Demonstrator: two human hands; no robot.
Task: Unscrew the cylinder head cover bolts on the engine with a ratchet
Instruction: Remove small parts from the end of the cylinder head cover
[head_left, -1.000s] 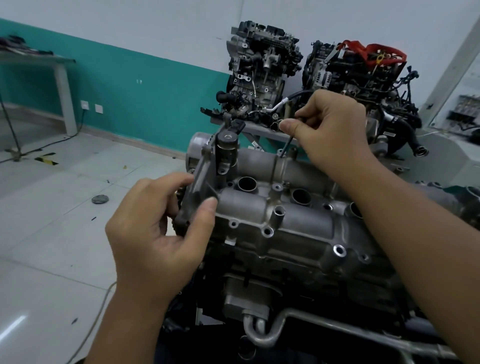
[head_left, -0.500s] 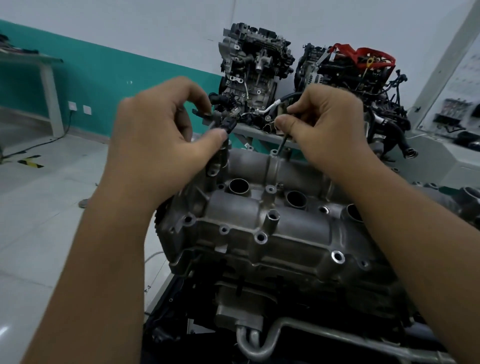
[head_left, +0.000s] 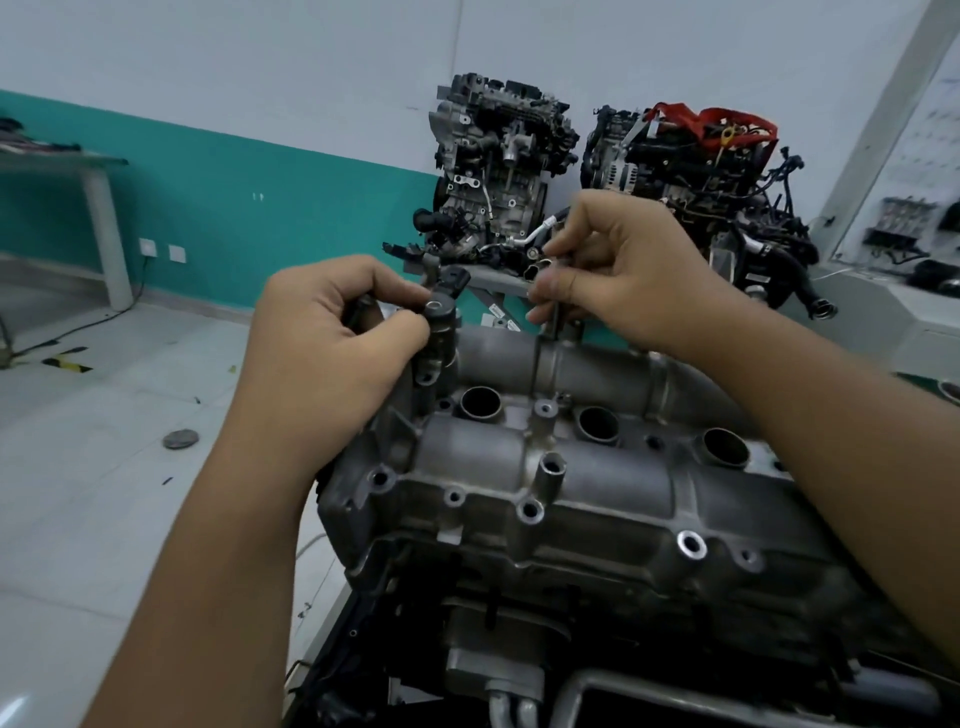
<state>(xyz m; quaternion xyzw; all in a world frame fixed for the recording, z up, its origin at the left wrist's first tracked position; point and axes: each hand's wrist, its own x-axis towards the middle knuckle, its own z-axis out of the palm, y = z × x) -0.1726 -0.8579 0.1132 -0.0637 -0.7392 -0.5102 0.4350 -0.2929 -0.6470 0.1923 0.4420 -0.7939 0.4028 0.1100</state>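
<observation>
Engine (head_left: 597, 525) with its grey cylinder head cover (head_left: 587, 467) stands nearest. Behind its far left corner, left hand (head_left: 332, 338) curls around a dark part; which part, I cannot tell. At the far edge, right hand (head_left: 623, 275) pinches a thin dark tool (head_left: 555, 317) upright on the cover. Two more engines (head_left: 504, 171) stand by the wall.

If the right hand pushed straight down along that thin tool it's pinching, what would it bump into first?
Most likely the cylinder head cover. The right hand pinches a thin dark tool that points down to a boss on the cover's far edge; whether its tip is already seated there I cannot tell.
</observation>
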